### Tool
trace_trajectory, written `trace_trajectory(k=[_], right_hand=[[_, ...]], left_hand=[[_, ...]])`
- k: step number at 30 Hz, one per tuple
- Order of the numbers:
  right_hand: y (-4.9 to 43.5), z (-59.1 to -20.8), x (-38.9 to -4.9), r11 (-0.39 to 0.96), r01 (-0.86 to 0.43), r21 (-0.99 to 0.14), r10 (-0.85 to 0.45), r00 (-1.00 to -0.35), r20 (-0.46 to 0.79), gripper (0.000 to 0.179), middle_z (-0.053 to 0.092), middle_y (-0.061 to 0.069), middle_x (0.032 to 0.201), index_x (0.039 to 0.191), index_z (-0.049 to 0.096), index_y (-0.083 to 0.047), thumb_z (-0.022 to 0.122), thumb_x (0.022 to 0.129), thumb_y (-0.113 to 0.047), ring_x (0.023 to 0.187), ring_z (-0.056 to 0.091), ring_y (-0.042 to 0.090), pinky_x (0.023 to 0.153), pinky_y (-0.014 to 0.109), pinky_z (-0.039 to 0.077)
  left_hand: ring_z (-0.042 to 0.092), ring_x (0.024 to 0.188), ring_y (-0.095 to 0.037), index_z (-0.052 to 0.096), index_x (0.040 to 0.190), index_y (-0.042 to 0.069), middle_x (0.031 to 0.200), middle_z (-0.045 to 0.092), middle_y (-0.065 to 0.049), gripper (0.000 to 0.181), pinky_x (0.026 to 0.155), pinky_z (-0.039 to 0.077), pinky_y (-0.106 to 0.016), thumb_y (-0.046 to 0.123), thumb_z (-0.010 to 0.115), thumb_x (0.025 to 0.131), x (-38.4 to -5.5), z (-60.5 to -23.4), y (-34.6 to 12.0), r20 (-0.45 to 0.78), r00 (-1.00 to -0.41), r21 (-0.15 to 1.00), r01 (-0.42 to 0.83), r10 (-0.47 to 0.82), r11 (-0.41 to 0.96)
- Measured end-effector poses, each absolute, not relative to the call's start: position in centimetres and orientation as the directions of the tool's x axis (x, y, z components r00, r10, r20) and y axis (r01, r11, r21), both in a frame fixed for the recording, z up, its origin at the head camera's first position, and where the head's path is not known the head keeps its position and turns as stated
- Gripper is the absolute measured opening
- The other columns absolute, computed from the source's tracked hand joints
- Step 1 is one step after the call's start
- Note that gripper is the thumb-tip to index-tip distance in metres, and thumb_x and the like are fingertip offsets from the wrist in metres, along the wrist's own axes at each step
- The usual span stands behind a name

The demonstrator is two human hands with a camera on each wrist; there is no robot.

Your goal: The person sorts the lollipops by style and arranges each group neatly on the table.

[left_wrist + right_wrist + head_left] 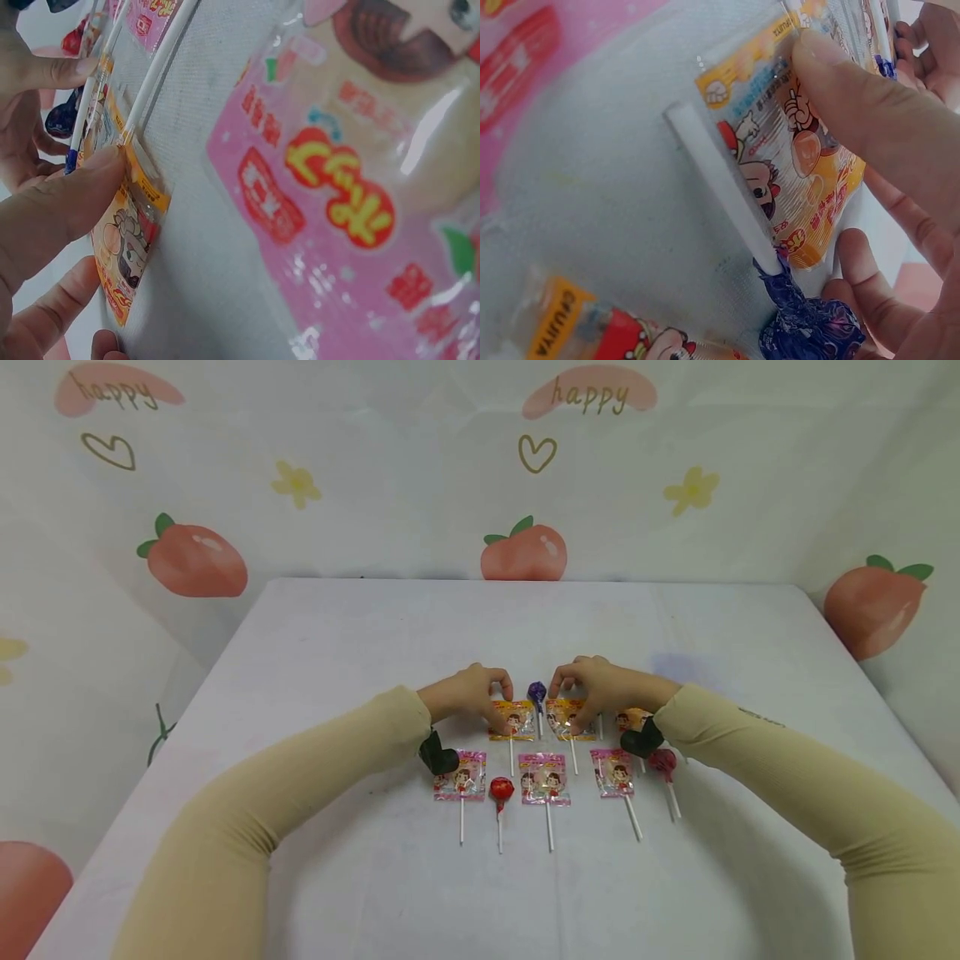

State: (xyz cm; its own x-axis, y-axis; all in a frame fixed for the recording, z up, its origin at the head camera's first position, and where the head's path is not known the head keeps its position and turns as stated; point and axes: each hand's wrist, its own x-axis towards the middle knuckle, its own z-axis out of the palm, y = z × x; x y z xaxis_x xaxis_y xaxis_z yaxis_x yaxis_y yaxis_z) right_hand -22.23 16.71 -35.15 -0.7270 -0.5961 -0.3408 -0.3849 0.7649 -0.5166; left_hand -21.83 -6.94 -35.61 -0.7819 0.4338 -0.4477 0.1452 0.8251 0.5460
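Note:
Two orange-packeted lollipops lie side by side, each with a white stick pointing toward me. My left hand (474,691) pinches the left orange lollipop (517,722), thumb (82,199) on the near edge of its packet and fingers at the far edge. The right orange lollipop (562,717) is pinched the same way by my right hand (603,683). Between the two hands lies a purple lollipop (537,691). Another purple-wrapped lollipop (810,330) shows beside my right fingers in the right wrist view.
Nearer me is a row of pink-packeted lollipops (545,779), with a red lollipop (502,789) among them and a dark red one (663,760) at the right. A further orange packet (630,718) sits by my right wrist. All lie on a white-covered table (390,902).

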Motion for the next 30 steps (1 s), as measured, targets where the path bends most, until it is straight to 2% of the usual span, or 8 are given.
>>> trace_trajectory(k=[8, 14, 22, 30], right_hand=[[16.8, -35.3, -22.2, 0.760, -0.378, -0.528, -0.598, -0.726, -0.340, 0.044, 0.054, 0.017, 0.119, 0.108, 0.064, -0.019, 0.087, 0.071, -0.019, 0.115, 0.046, 0.035, 0.092, 0.051, 0.040], [16.7, -35.3, -22.1, 0.762, -0.375, -0.527, -0.592, -0.733, -0.335, 0.044, 0.055, 0.016, 0.119, 0.108, 0.065, -0.019, 0.088, 0.070, -0.018, 0.116, 0.045, 0.036, 0.092, 0.053, 0.039], [16.6, -35.3, -22.1, 0.764, -0.373, -0.527, -0.591, -0.732, -0.339, 0.045, 0.054, 0.016, 0.119, 0.108, 0.065, -0.019, 0.088, 0.070, -0.021, 0.116, 0.043, 0.037, 0.092, 0.053, 0.038], [16.6, -35.3, -22.3, 0.766, -0.376, -0.522, -0.591, -0.733, -0.338, 0.045, 0.055, 0.016, 0.119, 0.108, 0.065, -0.019, 0.088, 0.070, -0.020, 0.116, 0.043, 0.037, 0.093, 0.054, 0.037]], left_hand=[[0.040, 0.093, -0.022, 0.057, 0.105, 0.020, 0.101, 0.041, -0.009, 0.049, 0.073, 0.030, -0.032, 0.031, 0.088, 0.069, -21.7, -35.5, -6.9, -0.461, -0.775, 0.537, 0.145, 0.433, 0.831], [0.040, 0.099, -0.026, 0.055, 0.105, 0.022, 0.113, 0.041, -0.011, 0.051, 0.075, 0.032, -0.034, 0.036, 0.088, 0.068, -21.5, -35.8, -6.4, -0.456, -0.794, 0.488, 0.154, 0.402, 0.859], [0.040, 0.104, -0.027, 0.058, 0.102, 0.021, 0.121, 0.044, -0.012, 0.046, 0.080, 0.034, -0.035, 0.034, 0.088, 0.070, -21.3, -35.7, -5.9, -0.466, -0.811, 0.430, 0.140, 0.352, 0.892], [0.043, 0.104, -0.027, 0.060, 0.099, 0.019, 0.120, 0.047, -0.012, 0.042, 0.082, 0.037, -0.037, 0.029, 0.088, 0.070, -21.1, -35.7, -5.8, -0.451, -0.829, 0.445, 0.112, 0.331, 0.888]])
